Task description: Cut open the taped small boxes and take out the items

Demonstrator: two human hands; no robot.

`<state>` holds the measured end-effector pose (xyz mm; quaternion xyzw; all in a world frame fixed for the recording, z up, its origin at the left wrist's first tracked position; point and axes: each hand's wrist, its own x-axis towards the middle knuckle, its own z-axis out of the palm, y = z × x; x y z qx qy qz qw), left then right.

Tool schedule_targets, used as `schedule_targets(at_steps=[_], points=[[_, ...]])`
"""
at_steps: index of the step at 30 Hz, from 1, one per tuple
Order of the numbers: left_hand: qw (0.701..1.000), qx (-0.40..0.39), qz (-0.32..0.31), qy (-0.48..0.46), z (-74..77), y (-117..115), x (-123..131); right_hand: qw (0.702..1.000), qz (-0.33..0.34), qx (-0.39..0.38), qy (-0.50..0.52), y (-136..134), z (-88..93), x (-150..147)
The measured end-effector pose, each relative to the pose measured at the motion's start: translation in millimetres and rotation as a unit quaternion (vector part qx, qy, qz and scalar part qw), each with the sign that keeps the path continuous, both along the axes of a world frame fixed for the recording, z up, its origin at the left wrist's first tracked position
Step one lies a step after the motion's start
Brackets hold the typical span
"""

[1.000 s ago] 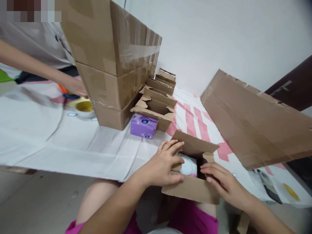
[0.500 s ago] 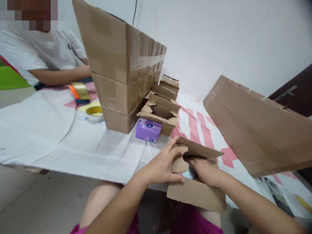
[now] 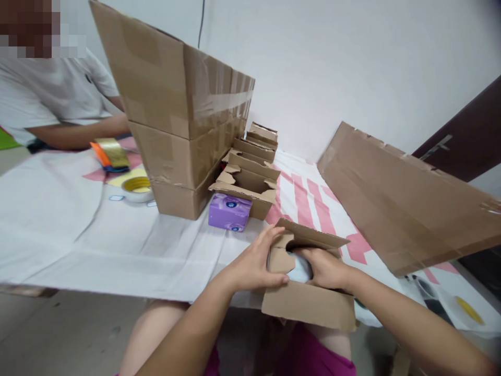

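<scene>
An open cardboard box (image 3: 309, 305) sits at the table's near edge, its flaps spread out. My left hand (image 3: 258, 261) grips its left side, with the fingers on the far corner and the thumb on the near side. Inside lies a smooth pale bluish-white object (image 3: 300, 269), whose kind I cannot make out. Reaching into the opening, my right hand (image 3: 326, 266) is closed around the right part of that object; its fingertips are partly hidden. A purple tissue-type pack (image 3: 230, 212) stands beyond my left hand.
Stacked taped boxes (image 3: 156, 151) rise at the left, and a row of open boxes (image 3: 254, 183) runs alongside. A large cardboard sheet (image 3: 403, 198) leans at the right. Tape rolls (image 3: 136, 189) lie at the left. A person in a white shirt (image 3: 66, 94) sits across.
My right hand has pulled back slightly, and more of the pale object shows in the box opening. My left hand keeps its grip on the box. The whole view has shifted a little.
</scene>
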<state>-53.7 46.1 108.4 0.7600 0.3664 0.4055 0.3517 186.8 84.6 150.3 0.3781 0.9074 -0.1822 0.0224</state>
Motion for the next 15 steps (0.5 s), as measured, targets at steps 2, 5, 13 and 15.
schedule_targets(at_steps=[2,5,13,15], points=[[1.0,0.014,0.006,-0.016,0.9,0.3,-1.4,0.999,-0.011,0.014,0.031,-3.9,11.9,-1.2],[0.999,0.017,0.024,-0.045,-0.4,1.7,-4.5,0.996,-0.046,0.024,0.071,-9.0,34.0,-3.0],[0.95,-0.077,0.063,-0.296,-36.6,23.0,-0.1,0.944,-0.142,0.008,0.296,-11.2,74.7,12.8],[0.891,-0.148,0.113,-0.414,-44.9,30.3,0.0,0.896,-0.166,0.002,0.411,-11.0,80.7,23.5]])
